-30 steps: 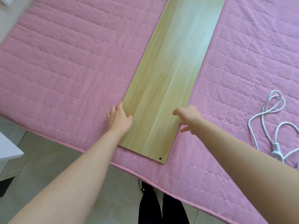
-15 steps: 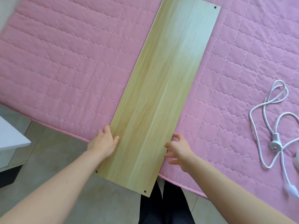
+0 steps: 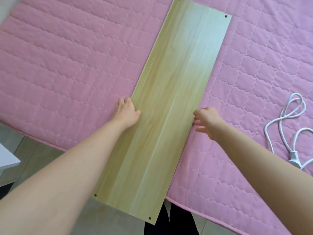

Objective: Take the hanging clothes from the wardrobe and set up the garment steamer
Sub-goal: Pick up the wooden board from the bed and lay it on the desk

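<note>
A long light wooden board [image 3: 177, 99] with small holes at its corners lies lengthwise on a pink quilted mattress [image 3: 67, 65]. Its near end juts out past the mattress edge over the floor. My left hand [image 3: 127, 112] grips the board's left long edge, thumb on top. My right hand [image 3: 208, 121] holds the right long edge with its fingertips. No clothes, wardrobe or steamer body show in this view.
A white power cord [image 3: 288, 129] with a plug [image 3: 294, 156] lies looped on the mattress at the right. The corner of a white piece of furniture [image 3: 6, 160] stands at the left over the tiled floor [image 3: 33, 158]. My dark trouser legs [image 3: 177, 224] show below the board.
The board has slid toward me, so its near end now hangs past the mattress edge. Both hands have then moved farther up its long edges.
</note>
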The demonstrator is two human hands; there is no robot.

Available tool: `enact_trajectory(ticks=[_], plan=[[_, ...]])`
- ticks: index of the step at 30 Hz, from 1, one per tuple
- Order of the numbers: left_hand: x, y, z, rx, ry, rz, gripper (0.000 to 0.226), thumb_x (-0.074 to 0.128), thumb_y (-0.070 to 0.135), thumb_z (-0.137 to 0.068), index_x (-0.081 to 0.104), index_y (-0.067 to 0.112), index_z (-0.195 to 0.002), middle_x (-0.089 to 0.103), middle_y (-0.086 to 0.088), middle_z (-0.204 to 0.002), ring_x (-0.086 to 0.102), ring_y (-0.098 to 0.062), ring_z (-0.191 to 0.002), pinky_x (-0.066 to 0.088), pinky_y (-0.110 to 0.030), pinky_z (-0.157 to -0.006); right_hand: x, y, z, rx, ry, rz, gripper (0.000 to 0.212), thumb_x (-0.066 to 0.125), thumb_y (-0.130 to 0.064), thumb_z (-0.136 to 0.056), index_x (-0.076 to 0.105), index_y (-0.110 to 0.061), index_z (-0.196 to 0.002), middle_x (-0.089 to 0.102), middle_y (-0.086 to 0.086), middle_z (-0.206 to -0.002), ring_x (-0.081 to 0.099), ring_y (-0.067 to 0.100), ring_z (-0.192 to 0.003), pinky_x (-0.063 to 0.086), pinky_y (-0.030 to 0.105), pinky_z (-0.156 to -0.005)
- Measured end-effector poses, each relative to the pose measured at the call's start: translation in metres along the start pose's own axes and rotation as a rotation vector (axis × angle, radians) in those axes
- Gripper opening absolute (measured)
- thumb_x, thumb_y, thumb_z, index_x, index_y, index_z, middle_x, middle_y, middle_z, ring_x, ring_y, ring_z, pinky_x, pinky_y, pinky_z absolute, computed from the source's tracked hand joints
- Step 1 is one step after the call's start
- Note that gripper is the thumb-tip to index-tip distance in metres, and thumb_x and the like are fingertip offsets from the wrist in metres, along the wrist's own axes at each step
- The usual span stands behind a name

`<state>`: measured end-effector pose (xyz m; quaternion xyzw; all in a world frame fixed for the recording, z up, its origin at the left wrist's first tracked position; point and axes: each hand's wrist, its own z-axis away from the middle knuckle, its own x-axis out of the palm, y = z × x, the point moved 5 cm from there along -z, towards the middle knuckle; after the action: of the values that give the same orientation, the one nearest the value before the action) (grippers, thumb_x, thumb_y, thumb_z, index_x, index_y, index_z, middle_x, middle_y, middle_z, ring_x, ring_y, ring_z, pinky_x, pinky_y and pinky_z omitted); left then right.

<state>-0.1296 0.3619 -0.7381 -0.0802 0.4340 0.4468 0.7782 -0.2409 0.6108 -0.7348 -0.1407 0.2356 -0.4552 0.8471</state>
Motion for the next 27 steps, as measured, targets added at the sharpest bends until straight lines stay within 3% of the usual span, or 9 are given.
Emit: enact_trajectory(ticks=[2, 5, 8, 11, 16, 21, 24, 27], plan=[[-0.003, 0.009, -0.007, -0.03, 0.01, 0.048, 0.062, 0.052, 0.03, -0.091, 0.03, 0.003, -0.141, 0.031, -0.021, -0.141, 0.029, -0.038, -0.132, 0.025, -0.041, -0.109, -0.002, -0.011, -0.002, 0.008, -0.016, 0.022, 0.02, 0.054, -0.013, -0.086, 0.052, -0.005, -0.104, 0.057, 0.019, -0.106, 0.062, 0.036, -0.093, 0.053, 0.045, -0.076], [-0.002, 0.007, -0.003, -0.044, 0.003, 0.073, 0.065, 0.053, 0.027, -0.09, 0.025, 0.007, -0.146, 0.029, -0.018, -0.142, 0.028, -0.037, -0.132, 0.023, -0.039, -0.109, 0.003, -0.014, 0.002, 0.048, -0.057, 0.026, 0.03, 0.058, -0.013, -0.086, 0.046, -0.005, -0.112, 0.052, 0.017, -0.117, 0.058, 0.036, -0.106, 0.055, 0.055, -0.073], [0.001, -0.002, 0.004, -0.053, 0.01, 0.083, 0.069, 0.053, 0.024, -0.089, 0.021, 0.012, -0.148, 0.029, -0.016, -0.141, 0.027, -0.036, -0.131, 0.023, -0.039, -0.11, 0.012, -0.009, 0.009, 0.103, -0.085, -0.024, 0.046, 0.061, -0.013, -0.079, 0.047, -0.005, -0.121, 0.05, 0.017, -0.125, 0.054, 0.04, -0.112, 0.057, 0.055, -0.061], [0.004, -0.013, 0.01, -0.12, 0.031, 0.088, 0.064, 0.055, 0.026, -0.088, 0.027, 0.01, -0.144, 0.031, -0.018, -0.14, 0.029, -0.037, -0.129, 0.024, -0.039, -0.108, 0.024, 0.0, 0.022, 0.14, -0.105, 0.009, 0.052, 0.062, -0.018, -0.075, 0.047, -0.007, -0.123, 0.05, 0.02, -0.124, 0.054, 0.043, -0.108, 0.057, 0.055, -0.059], [0.013, -0.051, 0.03, -0.196, 0.037, 0.096, 0.061, 0.056, 0.028, -0.087, 0.033, 0.01, -0.14, 0.034, -0.019, -0.138, 0.032, -0.039, -0.128, 0.026, -0.039, -0.108, 0.043, 0.035, 0.049, 0.192, -0.128, 0.005, 0.04, 0.059, -0.016, -0.081, 0.049, -0.005, -0.118, 0.052, 0.02, -0.12, 0.06, 0.04, -0.096, 0.057, 0.055, -0.059], [0.02, -0.093, 0.058, -0.272, -0.009, 0.148, 0.058, 0.056, 0.028, -0.086, 0.042, 0.018, -0.141, 0.04, -0.021, -0.133, 0.037, -0.04, -0.125, 0.03, -0.04, -0.108, 0.062, 0.076, 0.077, 0.293, -0.199, 0.032, 0.041, 0.057, -0.016, -0.085, 0.042, -0.011, -0.123, 0.047, 0.017, -0.123, 0.065, 0.039, -0.089, 0.054, 0.058, -0.071], [0.022, -0.112, 0.071, -0.336, -0.05, 0.288, 0.058, 0.058, 0.032, -0.071, 0.057, 0.024, -0.129, 0.053, -0.017, -0.125, 0.049, -0.037, -0.116, 0.04, -0.041, -0.103, 0.069, 0.088, 0.088, 0.306, -0.22, 0.063, 0.044, 0.058, -0.018, -0.084, 0.041, -0.012, -0.125, 0.049, 0.017, -0.122, 0.065, 0.037, -0.092, 0.049, 0.059, -0.083], [0.04, -0.139, 0.064, -0.392, -0.079, 0.417, 0.063, 0.055, 0.036, -0.054, 0.064, 0.028, -0.115, 0.061, -0.013, -0.119, 0.059, -0.03, -0.104, 0.048, -0.041, -0.097, 0.069, 0.089, 0.094, 0.294, -0.229, 0.123, 0.052, 0.061, -0.022, -0.084, 0.04, -0.01, -0.13, 0.049, 0.016, -0.124, 0.064, 0.037, -0.093, 0.05, 0.049, -0.088]])
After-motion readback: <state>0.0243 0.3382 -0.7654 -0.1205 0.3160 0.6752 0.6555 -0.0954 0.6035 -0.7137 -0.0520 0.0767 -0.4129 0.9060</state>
